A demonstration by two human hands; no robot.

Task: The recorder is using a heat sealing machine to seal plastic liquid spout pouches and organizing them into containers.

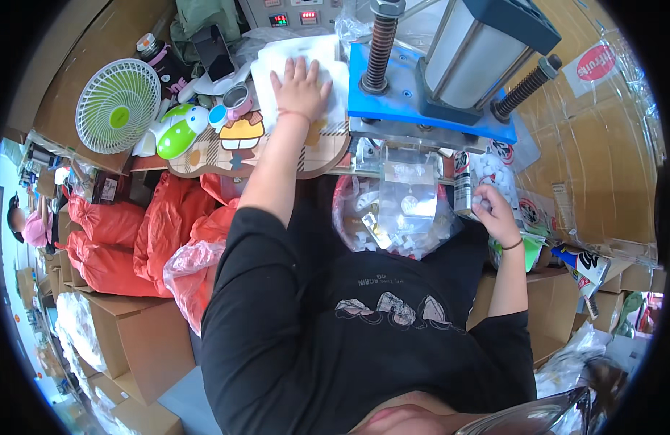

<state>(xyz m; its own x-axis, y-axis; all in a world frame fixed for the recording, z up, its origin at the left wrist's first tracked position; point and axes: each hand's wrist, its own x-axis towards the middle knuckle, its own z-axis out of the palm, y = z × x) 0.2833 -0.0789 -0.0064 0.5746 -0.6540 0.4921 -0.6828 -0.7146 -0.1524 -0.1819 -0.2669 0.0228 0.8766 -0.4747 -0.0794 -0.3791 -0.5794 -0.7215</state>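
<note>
My left hand lies flat with spread fingers on a stack of white sheets on the bench. My right hand is at the right, its fingers bent beside the lower end of a grey-and-black printed can. Something pale shows at those fingertips, too small to name. Just beyond that hand sits a clear bag of small white plastic parts. Between my arms, below the press, a red-rimmed basin contains more white pieces, partly covered by a clear plastic sheet.
A blue-plated press with spring posts overhangs the bench. A white-green fan, a pink cup and a phone stand at the left. Red bags and cardboard boxes fill the lower left. A person is far left.
</note>
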